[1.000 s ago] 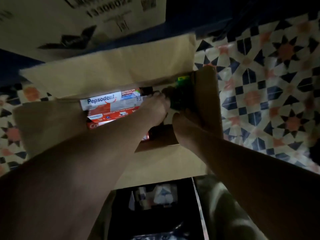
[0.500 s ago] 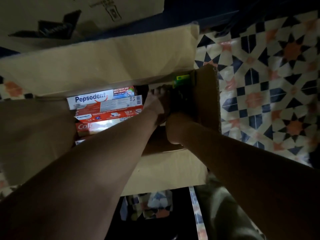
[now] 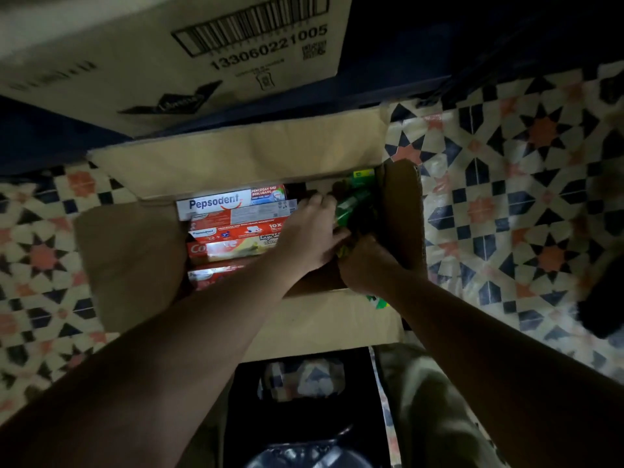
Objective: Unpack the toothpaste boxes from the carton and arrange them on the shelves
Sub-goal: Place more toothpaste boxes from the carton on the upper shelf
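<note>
Early stage: carton [image 3: 135, 265] holds many toothpaste boxes [image 3: 233, 211]; left hand [image 3: 309, 231] and right hand [image 3: 368, 261] both clamp green boxes [image 3: 354, 206]; shelves unseen.

dim, underexposed wide-angle view, forearms in shadow, slight motion blur, edges bowed.

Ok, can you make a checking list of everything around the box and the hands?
Surface: patterned tile floor.
Job's things: open carton holding red and white toothpaste boxes; green boxes at its right end.
Clutter: second carton with barcode behind.
Grippers: left hand and right hand both reach in at the green boxes; grip unclear.
Cables: nothing seen.
Surroundings: dim light, dark blue surface behind.
</note>
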